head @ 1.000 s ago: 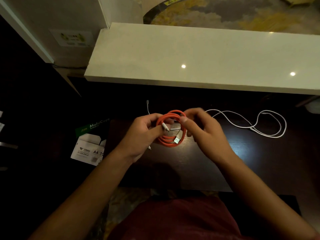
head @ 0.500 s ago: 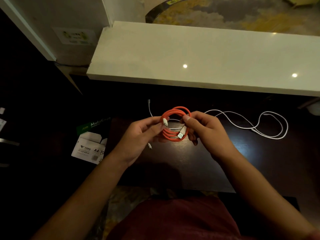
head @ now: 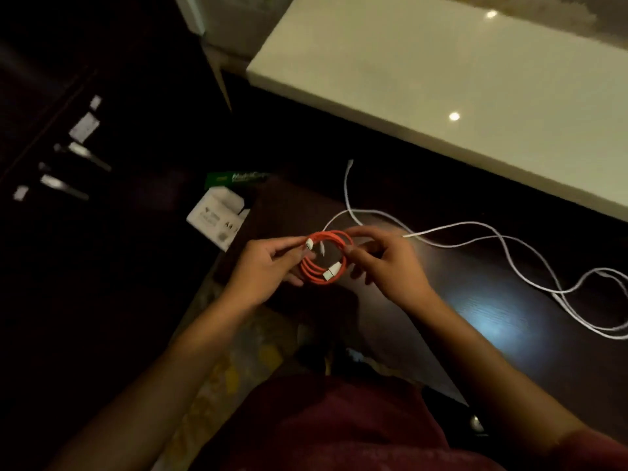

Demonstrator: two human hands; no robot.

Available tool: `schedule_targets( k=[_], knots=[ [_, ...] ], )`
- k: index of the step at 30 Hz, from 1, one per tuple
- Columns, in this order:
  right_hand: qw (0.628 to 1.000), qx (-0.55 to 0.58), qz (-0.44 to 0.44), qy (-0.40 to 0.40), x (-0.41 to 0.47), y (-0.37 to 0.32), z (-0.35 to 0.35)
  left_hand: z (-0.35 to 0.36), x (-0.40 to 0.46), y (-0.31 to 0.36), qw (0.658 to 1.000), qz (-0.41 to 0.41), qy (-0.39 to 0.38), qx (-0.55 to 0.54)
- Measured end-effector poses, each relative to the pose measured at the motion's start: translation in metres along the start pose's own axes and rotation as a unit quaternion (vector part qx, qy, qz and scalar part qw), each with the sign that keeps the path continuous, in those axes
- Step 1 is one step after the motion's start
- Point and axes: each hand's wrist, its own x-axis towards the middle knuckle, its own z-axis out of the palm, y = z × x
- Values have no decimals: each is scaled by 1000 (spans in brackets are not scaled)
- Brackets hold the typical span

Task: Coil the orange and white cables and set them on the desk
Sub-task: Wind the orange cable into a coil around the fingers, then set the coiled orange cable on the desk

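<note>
The orange cable [head: 314,273] is wound into a small coil with white plugs, held above the dark desk [head: 509,321] near its left end. My left hand [head: 263,266] pinches the coil's left side by one white plug. On the coil's right side my right hand [head: 387,263] grips the loops with thumb and fingers. The white cable [head: 503,237] lies loose and uncoiled on the desk, running from behind my hands to a tangle at the far right.
A pale stone ledge [head: 441,79] runs above the desk at the back. A white and green paper package [head: 221,215] sits on the floor left of the desk. Drawer handles [head: 81,154] glint in the dark at far left.
The view has swung left and tilted, so the scene slants. The coil stays in both hands, now a little lower and closer to the desk's left end.
</note>
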Motion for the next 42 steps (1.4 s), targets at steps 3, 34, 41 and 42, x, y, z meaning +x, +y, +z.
schedule_targets(
  k=[3,34,41,42],
  knots=[
    [998,-48,5,-45,8,25,23,-8,-14,-28,998,-25,55,-2],
    [975,-90,199,29,71,86,156,-109,97,-124,919,84,-32,384],
    [987,-73,142,3,65,86,131,-117,103,-99,894,73,-97,431],
    [989,-76,123,7,65,82,126,-124,105,-92,889,90,-77,442]
  ],
)
